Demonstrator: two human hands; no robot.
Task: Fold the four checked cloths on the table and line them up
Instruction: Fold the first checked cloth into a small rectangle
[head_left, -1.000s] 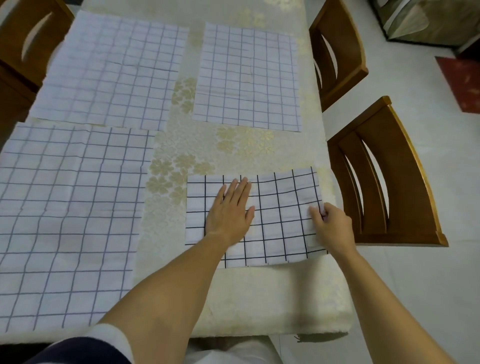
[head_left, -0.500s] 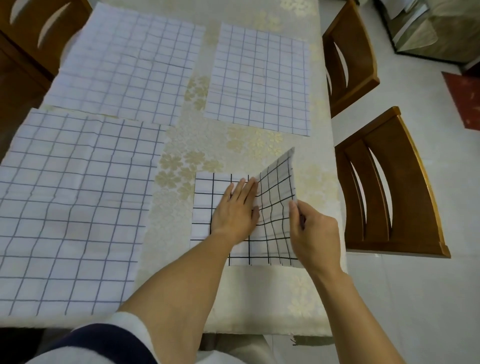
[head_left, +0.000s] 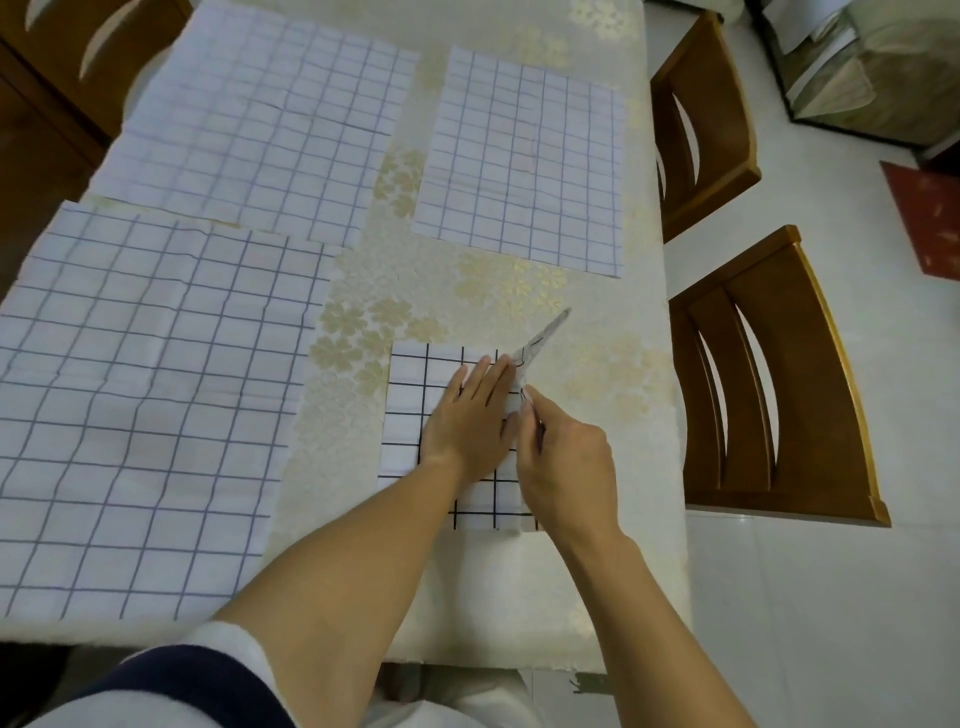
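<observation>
The lifted flap (head_left: 545, 338) of the black-checked cloth (head_left: 410, 405) is blurred and nearly edge-on. The left hand (head_left: 465, 421) covers that cloth's middle; the fingertips of the right hand (head_left: 566, 467), seemingly pinching the flap, are hidden. The big near cloth (head_left: 145, 389) runs off the left edge.

Soft, even, fairly bright indoor light
The lifted flap of the small black-checked white cloth (head_left: 408, 400) is motion-blurred; the brown wooden chair (head_left: 810, 364) bows with wide-angle distortion at the right edge.
</observation>
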